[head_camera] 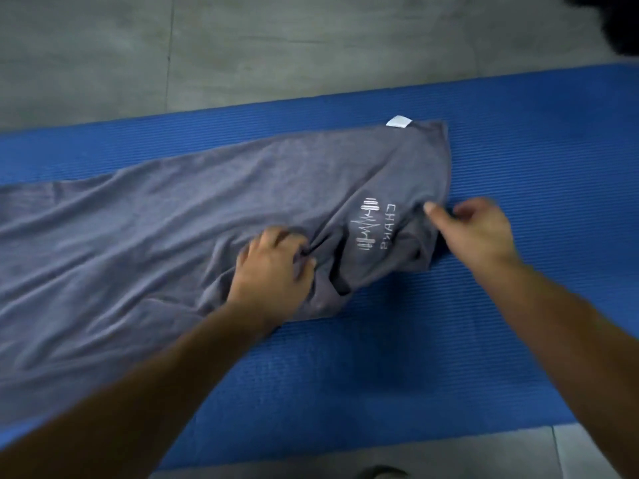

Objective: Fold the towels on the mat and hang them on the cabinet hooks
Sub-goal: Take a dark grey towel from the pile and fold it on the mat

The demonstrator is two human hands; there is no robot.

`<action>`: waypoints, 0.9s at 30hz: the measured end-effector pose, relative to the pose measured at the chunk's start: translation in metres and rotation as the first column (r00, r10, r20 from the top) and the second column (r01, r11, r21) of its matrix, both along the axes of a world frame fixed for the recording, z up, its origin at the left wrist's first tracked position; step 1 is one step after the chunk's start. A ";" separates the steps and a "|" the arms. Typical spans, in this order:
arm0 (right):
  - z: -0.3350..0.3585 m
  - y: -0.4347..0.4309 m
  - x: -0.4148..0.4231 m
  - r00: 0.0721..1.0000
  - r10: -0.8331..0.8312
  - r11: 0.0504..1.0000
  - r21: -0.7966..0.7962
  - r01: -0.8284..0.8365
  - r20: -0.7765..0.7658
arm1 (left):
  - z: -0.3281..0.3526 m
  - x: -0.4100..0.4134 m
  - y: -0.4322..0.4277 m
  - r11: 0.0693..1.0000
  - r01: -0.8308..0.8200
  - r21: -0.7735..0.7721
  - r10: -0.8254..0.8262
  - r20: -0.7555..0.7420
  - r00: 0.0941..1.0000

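A long grey towel (166, 219) with a white printed logo and a small white tag lies spread across the blue ribbed mat (397, 357), running off the left edge. My left hand (273, 267) grips a bunched fold of the towel near its front edge. My right hand (473, 226) pinches the towel's right end near the logo, where the cloth is rumpled and partly folded under. No cabinet hooks are in view.
Grey tiled floor (207, 53) lies beyond the mat and at the bottom right. A dark blurred shape (619, 22) fills the top right corner. Part of a foot or shoe (383, 473) shows at the bottom edge.
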State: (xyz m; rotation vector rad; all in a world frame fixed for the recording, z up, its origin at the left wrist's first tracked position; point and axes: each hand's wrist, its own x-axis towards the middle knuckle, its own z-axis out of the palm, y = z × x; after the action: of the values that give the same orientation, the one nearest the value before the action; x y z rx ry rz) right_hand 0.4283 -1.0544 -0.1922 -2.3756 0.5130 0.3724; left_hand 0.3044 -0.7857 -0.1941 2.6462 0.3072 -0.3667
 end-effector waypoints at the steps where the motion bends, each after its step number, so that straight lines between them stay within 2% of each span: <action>1: 0.000 -0.002 -0.019 0.998 0.014 0.999 0.039 -0.011 -0.065 | -0.002 -0.012 -0.007 1.000 0.018 0.023 -0.017 -0.024 1.000; 3: -0.007 -0.004 -0.047 0.993 0.071 0.990 0.126 -0.059 -0.096 | -0.009 -0.028 -0.015 0.997 0.065 0.033 -0.063 -0.069 0.996; 7: -0.020 -0.001 -0.065 0.942 0.278 0.935 0.172 -0.310 0.189 | -0.014 -0.031 -0.020 0.999 0.038 -0.012 -0.039 -0.116 0.992; 9: -0.021 0.004 -0.065 0.950 0.179 0.923 0.291 -0.252 0.256 | -0.014 -0.029 -0.021 1.000 0.017 -0.019 -0.019 -0.126 0.992; 11: -0.012 0.009 -0.058 0.972 -0.065 0.834 0.548 -0.073 0.228 | -0.011 -0.026 -0.022 1.000 0.017 -0.016 -0.019 -0.128 0.992; 12: -0.008 0.008 -0.055 0.963 -0.160 0.779 0.627 -0.011 0.215 | -0.009 -0.025 -0.022 1.000 0.021 -0.004 -0.021 -0.110 0.994; 13: -0.004 0.006 -0.052 0.954 -0.195 0.766 0.643 0.003 0.229 | -0.006 -0.023 -0.022 0.999 0.027 0.018 -0.026 -0.085 0.996; 15: 0.008 -0.001 -0.051 0.942 -0.094 0.864 0.496 -0.084 0.323 | -0.001 -0.021 -0.023 0.998 0.035 0.060 -0.032 -0.048 0.998; 17: 0.016 -0.014 -0.054 0.927 0.073 0.953 0.247 -0.173 0.369 | 0.003 -0.019 -0.025 0.998 0.034 0.057 -0.030 -0.076 0.997; 19: 0.019 -0.030 -0.052 0.937 0.184 0.980 0.016 -0.198 0.298 | 0.001 -0.018 -0.026 0.994 0.072 0.079 -0.061 -0.129 0.990; 21: 0.016 -0.047 -0.049 0.967 0.222 0.966 -0.163 -0.201 0.122 | -0.004 -0.016 -0.024 0.986 0.119 0.113 -0.099 -0.175 0.980; 24: 0.015 -0.070 -0.054 0.991 0.124 0.967 -0.217 -0.134 -0.058 | -0.010 -0.017 -0.026 0.976 0.159 0.146 -0.123 -0.228 0.966; 27: 0.013 -0.084 -0.064 0.977 0.086 0.992 -0.075 -0.103 -0.196 | -0.015 -0.019 -0.030 0.963 0.192 0.191 -0.144 -0.242 0.959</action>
State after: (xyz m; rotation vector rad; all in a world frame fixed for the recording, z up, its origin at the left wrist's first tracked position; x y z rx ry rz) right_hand 0.3641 -1.1385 -0.1794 -2.4660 0.5135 0.6399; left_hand 0.2853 -0.8159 -0.2095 2.8535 0.2001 -0.7333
